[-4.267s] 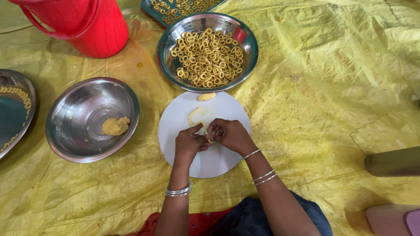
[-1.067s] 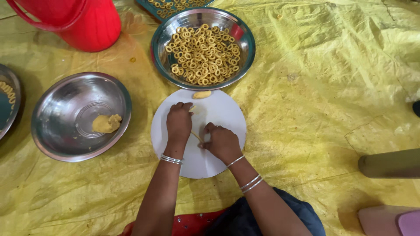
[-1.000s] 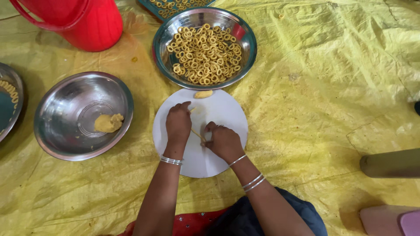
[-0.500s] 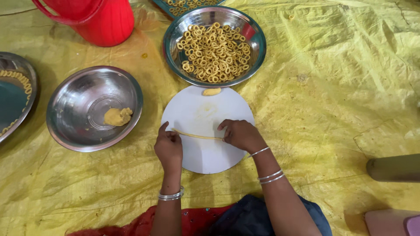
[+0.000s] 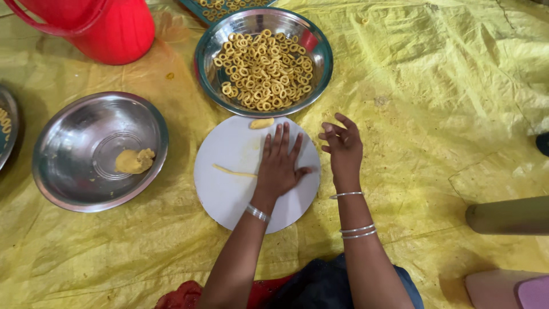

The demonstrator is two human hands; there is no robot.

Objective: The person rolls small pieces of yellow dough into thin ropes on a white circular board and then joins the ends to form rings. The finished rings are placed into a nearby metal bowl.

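A round white board (image 5: pixel 229 197) lies on the yellow sheet in front of me. My left hand (image 5: pixel 280 163) rests flat on it, fingers spread, palm covering the right end of a thin dough strand (image 5: pixel 231 170). My right hand (image 5: pixel 343 149) hovers just off the board's right edge, fingers loosely apart and holding nothing. A small dough lump (image 5: pixel 261 123) sits at the board's far edge. Beyond it stands a steel bowl (image 5: pixel 209 43) filled with several dough rings (image 5: pixel 263 66).
A steel bowl (image 5: pixel 74 131) on the left holds a lump of dough (image 5: pixel 132 161). A red bucket (image 5: pixel 103 28) stands at the back left and a tray of rings (image 5: pixel 220 7) at the top. Another steel dish (image 5: pixel 6 129) is at the far left. A tan cylinder (image 5: pixel 509 214) lies at the right.
Half a second ago both hands were at the ends of the strand. Now my left hand lies flat over its right part and my right hand has lifted off to the right.
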